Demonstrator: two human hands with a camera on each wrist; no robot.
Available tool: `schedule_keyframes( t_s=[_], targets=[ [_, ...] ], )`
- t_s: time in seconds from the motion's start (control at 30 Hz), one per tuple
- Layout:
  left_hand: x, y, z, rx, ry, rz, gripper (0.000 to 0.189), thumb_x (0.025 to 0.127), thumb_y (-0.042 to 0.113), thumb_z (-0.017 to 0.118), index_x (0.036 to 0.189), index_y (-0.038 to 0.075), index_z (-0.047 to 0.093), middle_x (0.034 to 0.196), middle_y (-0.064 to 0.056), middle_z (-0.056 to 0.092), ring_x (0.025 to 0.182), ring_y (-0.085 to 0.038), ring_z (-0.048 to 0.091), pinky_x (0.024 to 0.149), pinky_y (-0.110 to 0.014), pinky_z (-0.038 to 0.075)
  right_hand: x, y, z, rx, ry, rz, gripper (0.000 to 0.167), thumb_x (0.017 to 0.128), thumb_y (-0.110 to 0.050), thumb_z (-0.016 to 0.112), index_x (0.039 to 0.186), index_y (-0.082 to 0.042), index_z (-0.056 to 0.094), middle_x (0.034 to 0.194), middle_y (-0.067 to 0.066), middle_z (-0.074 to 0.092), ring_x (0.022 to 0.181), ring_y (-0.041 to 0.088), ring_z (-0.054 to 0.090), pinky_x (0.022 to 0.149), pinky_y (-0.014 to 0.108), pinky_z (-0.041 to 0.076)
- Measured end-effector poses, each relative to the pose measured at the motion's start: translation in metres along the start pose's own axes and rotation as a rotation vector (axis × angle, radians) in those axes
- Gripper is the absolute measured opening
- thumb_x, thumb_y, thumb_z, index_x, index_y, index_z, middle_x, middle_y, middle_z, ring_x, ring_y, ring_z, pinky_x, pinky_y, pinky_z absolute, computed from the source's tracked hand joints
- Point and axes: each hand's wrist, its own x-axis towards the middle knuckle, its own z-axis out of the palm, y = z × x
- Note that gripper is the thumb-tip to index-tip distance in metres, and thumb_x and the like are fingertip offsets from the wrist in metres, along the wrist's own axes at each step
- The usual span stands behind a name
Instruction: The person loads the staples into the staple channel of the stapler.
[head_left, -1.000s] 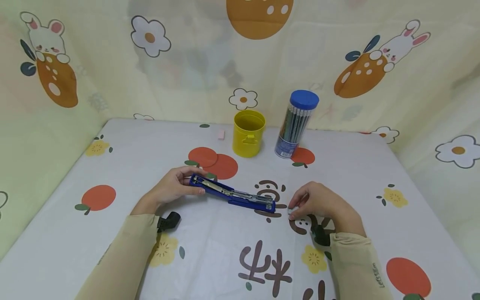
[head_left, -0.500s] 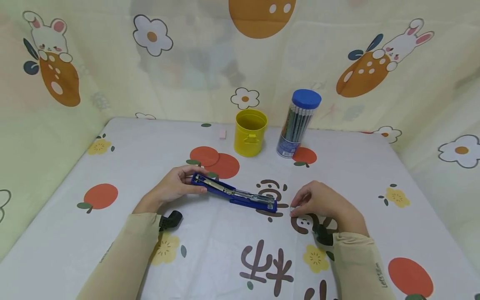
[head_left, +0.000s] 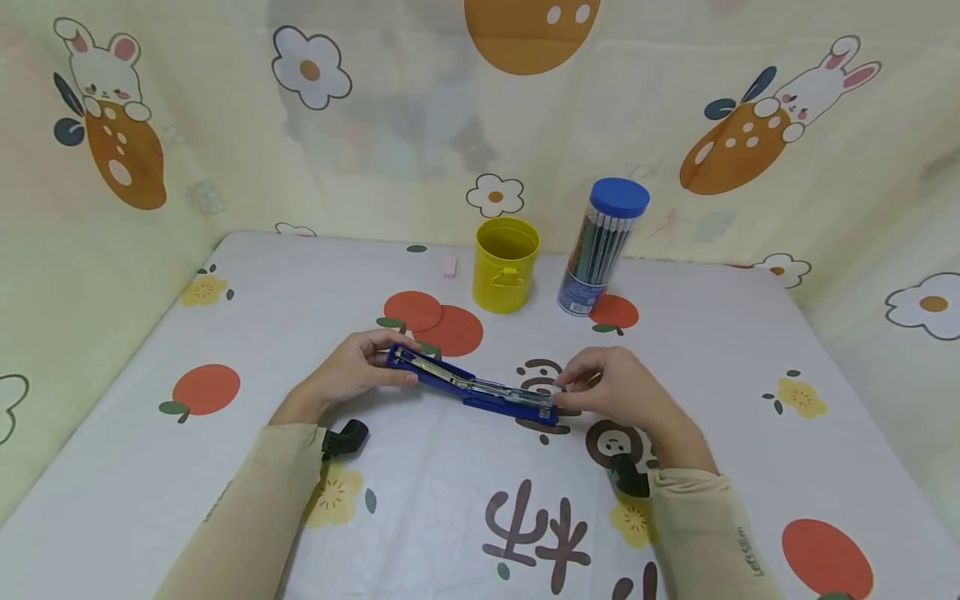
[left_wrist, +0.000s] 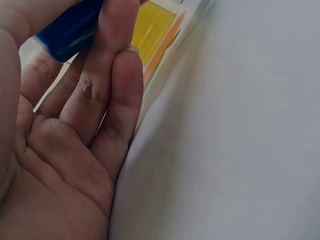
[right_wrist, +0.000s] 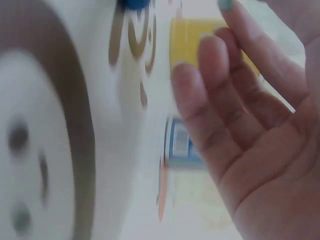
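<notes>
Blue stapler [head_left: 474, 390] is located at frame centre, opened out with its metal inner parts exposed, slanting from upper left to lower right. Its left end is gripped by the left hand [head_left: 352, 367], thumb on the near side, fingers on the far side; in the left wrist view the blue end is seen at upper left. The right hand [head_left: 618, 387] is held at the right end, thumb and index finger brought together; a small pale teal piece [right_wrist: 226, 4] is pinched there, cut off by the top edge of the right wrist view, too small to identify. Contact with the stapler can't be told. At upper centre, a yellow pail [head_left: 501, 289] is placed between a pink block [head_left: 450, 267] and a blue-lidded pencil tub [head_left: 581, 289].
</notes>
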Motion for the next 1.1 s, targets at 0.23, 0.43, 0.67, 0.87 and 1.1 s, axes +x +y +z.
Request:
schedule_keyframes(
  t_s=[0.23, 0.43, 0.67, 0.87, 1.1],
  targets=[
    [0.002, -0.002, 0.001, 0.006, 0.003, 0.008, 0.049, 0.081, -0.001, 0.083, 0.126, -0.003, 0.063, 0.125, -0.019, 0.064, 0.104, -0.028, 0.069, 0.086, -0.031, 0.055, 0.008, -0.013, 0.022, 0.014, 0.033, -0.005, 0.011, 0.083, -0.018, 0.085, 0.091, -0.014, 0.079, 0.094, 0.003, 0.067, 0.082, 0.020, 0.061, 0.072, 0.029, 0.056],
    [0.003, -0.001, 0.001, 0.018, 0.013, 0.005, 0.048, 0.081, 0.000, 0.084, 0.125, -0.002, 0.064, 0.123, -0.018, 0.066, 0.103, -0.028, 0.069, 0.085, -0.031, 0.056, 0.008, -0.015, 0.026, 0.009, 0.032, 0.005, 0.011, 0.084, -0.018, 0.084, 0.093, -0.014, 0.079, 0.095, 0.004, 0.067, 0.081, 0.020, 0.060, 0.072, 0.030, 0.055],
    [0.003, -0.002, 0.000, 0.006, 0.012, 0.001, 0.049, 0.081, 0.000, 0.083, 0.125, -0.003, 0.064, 0.124, -0.019, 0.065, 0.104, -0.028, 0.069, 0.085, -0.031, 0.056, 0.008, -0.017, 0.024, 0.024, -0.005, 0.036, 0.010, 0.084, -0.019, 0.084, 0.092, -0.014, 0.079, 0.094, 0.001, 0.067, 0.082, 0.020, 0.061, 0.073, 0.030, 0.056],
    [0.002, -0.002, 0.000, 0.002, 0.008, 0.012, 0.048, 0.081, -0.002, 0.083, 0.124, -0.003, 0.064, 0.122, -0.019, 0.066, 0.102, -0.027, 0.069, 0.083, -0.030, 0.056, 0.008, -0.020, 0.024, 0.029, -0.021, 0.045, 0.009, 0.084, -0.017, 0.084, 0.091, -0.014, 0.080, 0.093, 0.000, 0.066, 0.084, 0.021, 0.062, 0.073, 0.031, 0.056],
    [0.001, -0.001, -0.001, -0.001, 0.009, 0.009, 0.048, 0.081, -0.002, 0.082, 0.125, -0.005, 0.063, 0.122, -0.019, 0.066, 0.102, -0.027, 0.069, 0.084, -0.030, 0.056, 0.009, -0.022, 0.024, -0.015, -0.023, 0.035, 0.007, 0.083, -0.018, 0.085, 0.089, -0.015, 0.082, 0.090, -0.001, 0.065, 0.084, 0.020, 0.059, 0.069, 0.031, 0.055]
  ],
)
